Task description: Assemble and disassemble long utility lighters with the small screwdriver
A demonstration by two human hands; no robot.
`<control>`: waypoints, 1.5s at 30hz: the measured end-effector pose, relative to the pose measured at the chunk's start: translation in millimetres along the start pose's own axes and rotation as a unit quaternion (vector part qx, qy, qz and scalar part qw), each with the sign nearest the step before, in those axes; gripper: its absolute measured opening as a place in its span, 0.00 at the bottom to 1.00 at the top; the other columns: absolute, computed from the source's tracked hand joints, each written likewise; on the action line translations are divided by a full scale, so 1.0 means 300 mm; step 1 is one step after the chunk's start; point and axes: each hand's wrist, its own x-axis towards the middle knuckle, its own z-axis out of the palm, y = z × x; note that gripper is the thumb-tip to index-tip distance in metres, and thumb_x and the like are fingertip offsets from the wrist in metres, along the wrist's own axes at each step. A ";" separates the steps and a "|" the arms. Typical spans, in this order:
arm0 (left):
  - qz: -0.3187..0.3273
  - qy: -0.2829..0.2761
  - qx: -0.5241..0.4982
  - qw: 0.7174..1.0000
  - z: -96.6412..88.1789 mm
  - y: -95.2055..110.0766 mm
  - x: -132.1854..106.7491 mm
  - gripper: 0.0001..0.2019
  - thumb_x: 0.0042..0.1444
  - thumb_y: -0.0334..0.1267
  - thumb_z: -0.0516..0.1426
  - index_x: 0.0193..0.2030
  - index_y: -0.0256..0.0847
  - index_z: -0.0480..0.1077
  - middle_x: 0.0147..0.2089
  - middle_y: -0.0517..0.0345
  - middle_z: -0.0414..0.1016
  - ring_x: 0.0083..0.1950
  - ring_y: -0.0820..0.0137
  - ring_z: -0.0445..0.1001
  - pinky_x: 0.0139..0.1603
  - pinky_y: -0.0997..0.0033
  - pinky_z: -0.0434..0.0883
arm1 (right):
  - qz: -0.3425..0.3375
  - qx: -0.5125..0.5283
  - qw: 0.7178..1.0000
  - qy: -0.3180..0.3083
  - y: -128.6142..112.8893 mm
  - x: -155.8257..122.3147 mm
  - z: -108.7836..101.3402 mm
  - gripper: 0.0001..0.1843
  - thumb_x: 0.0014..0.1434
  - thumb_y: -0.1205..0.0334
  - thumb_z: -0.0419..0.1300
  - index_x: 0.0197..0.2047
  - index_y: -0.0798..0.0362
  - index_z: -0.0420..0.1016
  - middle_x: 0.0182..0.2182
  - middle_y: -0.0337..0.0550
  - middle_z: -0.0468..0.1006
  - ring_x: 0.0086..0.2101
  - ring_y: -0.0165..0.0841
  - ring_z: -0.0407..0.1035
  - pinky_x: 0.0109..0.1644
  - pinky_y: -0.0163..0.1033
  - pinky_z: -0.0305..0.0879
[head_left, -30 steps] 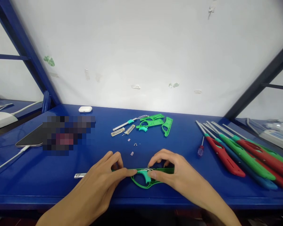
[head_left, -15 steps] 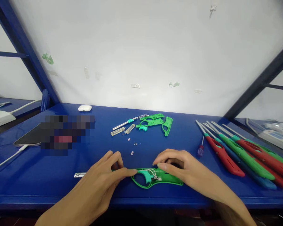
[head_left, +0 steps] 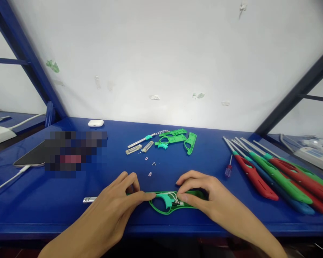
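Clock directions are from the open green lighter handle (head_left: 175,209), which lies near the front edge of a blue tabletop (head_left: 56,200). Between 9 and 10 o'clock is a plugged-in smartphone (head_left: 29,154), beside a pixelated patch. At 9 o'clock a metal tube (head_left: 89,200) shows past the wrist, in line with the handle; their join is hidden. A white earbud case (head_left: 96,123) sits between 10 and 11. The left hand (head_left: 115,204) is closed over the handle's front, thumb pressed flat, probably to steady it. At 11 are a loose metal rod (head_left: 140,141) and clear fuel tanks (head_left: 134,149). The handle faces up, exposing its turquoise trigger (head_left: 167,200) and white wires (head_left: 175,195). The right hand (head_left: 212,197) curls over its rear, thumb and fingertips nearly together by the wires; whether they pinch one is unclear. Green casing pieces (head_left: 190,143) lie around 12, seemingly spread out to stay visible. A screwdriver (head_left: 228,171) is at 2, perhaps for easy reach; whole lighters (head_left: 288,182) lie bunched between 2 and 3.
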 end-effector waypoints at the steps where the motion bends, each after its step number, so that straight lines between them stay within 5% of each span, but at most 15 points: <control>1: -0.002 -0.009 -0.007 1.000 -0.002 0.002 0.003 0.33 0.69 0.20 0.48 0.72 0.62 0.65 0.55 0.58 0.73 0.55 0.64 0.74 0.59 0.62 0.76 | 0.002 0.002 1.000 0.004 -0.003 -0.003 0.004 0.08 0.67 0.55 0.66 0.36 0.42 0.87 0.51 0.37 0.81 0.49 0.35 0.76 0.56 0.39 0.67; 9: -0.004 -0.016 -0.015 1.000 0.000 0.003 0.007 0.36 0.68 0.18 0.47 0.73 0.63 0.64 0.54 0.58 0.73 0.53 0.65 0.73 0.54 0.67 0.75 | 0.019 0.035 0.999 0.005 -0.011 0.008 0.018 0.09 0.66 0.57 0.67 0.34 0.44 0.88 0.50 0.39 0.82 0.48 0.36 0.77 0.54 0.40 0.68; 18: 0.005 -0.021 0.009 1.000 0.012 -0.009 -0.002 0.36 0.70 0.20 0.46 0.75 0.65 0.59 0.58 0.57 0.72 0.58 0.62 0.72 0.57 0.61 0.75 | 0.012 0.066 0.998 -0.011 0.007 0.007 0.009 0.11 0.67 0.52 0.66 0.36 0.46 0.87 0.50 0.41 0.82 0.48 0.37 0.77 0.53 0.39 0.68; 25: 0.018 -0.006 0.030 0.999 0.021 -0.029 -0.019 0.36 0.69 0.22 0.50 0.76 0.65 0.58 0.63 0.59 0.71 0.62 0.60 0.72 0.72 0.46 0.64 | 0.009 0.073 0.997 -0.004 -0.007 0.008 0.012 0.11 0.69 0.52 0.65 0.37 0.45 0.87 0.50 0.39 0.82 0.48 0.33 0.77 0.53 0.35 0.66; 34: 0.000 -0.037 -0.011 0.999 0.024 -0.020 0.001 0.37 0.70 0.18 0.46 0.76 0.64 0.58 0.55 0.57 0.70 0.55 0.63 0.71 0.56 0.61 0.75 | 0.015 0.069 0.997 0.010 -0.007 0.011 0.022 0.12 0.68 0.51 0.64 0.38 0.45 0.88 0.50 0.40 0.82 0.47 0.34 0.77 0.51 0.37 0.67; 45: -0.003 -0.035 -0.027 0.999 0.027 -0.026 -0.013 0.39 0.69 0.17 0.46 0.76 0.66 0.57 0.56 0.57 0.69 0.57 0.63 0.70 0.59 0.59 0.73 | 0.023 0.018 1.000 -0.004 -0.005 -0.002 0.011 0.13 0.69 0.52 0.63 0.36 0.44 0.87 0.53 0.39 0.81 0.51 0.37 0.76 0.56 0.40 0.65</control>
